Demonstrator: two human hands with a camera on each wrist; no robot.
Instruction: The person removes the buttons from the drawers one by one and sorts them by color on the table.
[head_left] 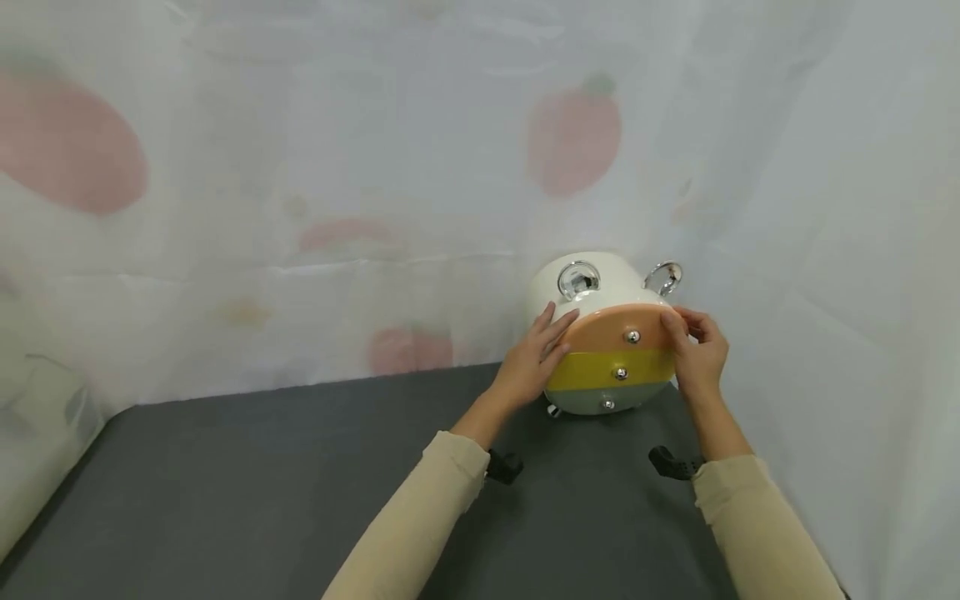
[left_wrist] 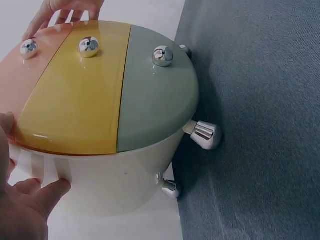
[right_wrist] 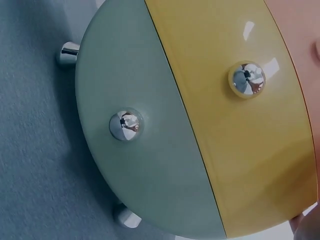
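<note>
A round white box (head_left: 611, 367) stands at the back right of the dark table, its face split into orange, yellow and green bands, each with a chrome knob (left_wrist: 162, 55). Small chrome feet (left_wrist: 205, 135) stick out beneath it. My left hand (head_left: 536, 358) lies flat against its left side with straight fingers; the thumb (left_wrist: 47, 195) shows under the white body. My right hand (head_left: 697, 346) holds the right edge by the orange band, fingers curled. In the right wrist view the green and yellow bands (right_wrist: 200, 125) fill the frame.
The dark grey table top (head_left: 262, 483) stretches out to the left and front. A white curtain with pink fruit prints (head_left: 375, 167) hangs close behind and to the right of the box. A pale object (head_left: 37, 417) sits at the far left edge.
</note>
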